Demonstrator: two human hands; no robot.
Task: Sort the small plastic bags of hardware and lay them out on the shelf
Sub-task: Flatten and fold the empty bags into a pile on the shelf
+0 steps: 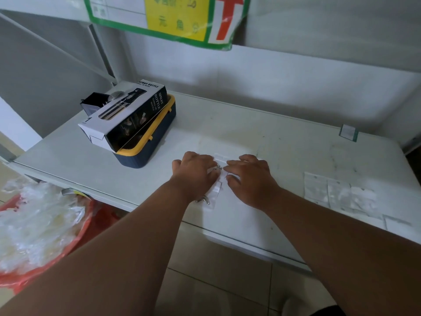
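Observation:
Both of my hands lie palm down on the white shelf (pixel 262 133) near its front edge. My left hand (pixel 196 172) and my right hand (pixel 250 176) press on small clear plastic bags of metal hardware (pixel 216 192) lying between and under them. Metal clips show through the bag by my left wrist. Fingers of both hands are spread flat on the bags rather than curled around them. To the right, several more small clear bags (pixel 339 195) lie flat in a row near the shelf's front edge.
A navy bin with a yellow rim (pixel 157 137) stands at the shelf's left, with a spray bottle box (pixel 123 110) lying across it. A red basin (pixel 41 226) full of clear bags sits low on the left. A green label holder (pixel 348 132) stands at the back right.

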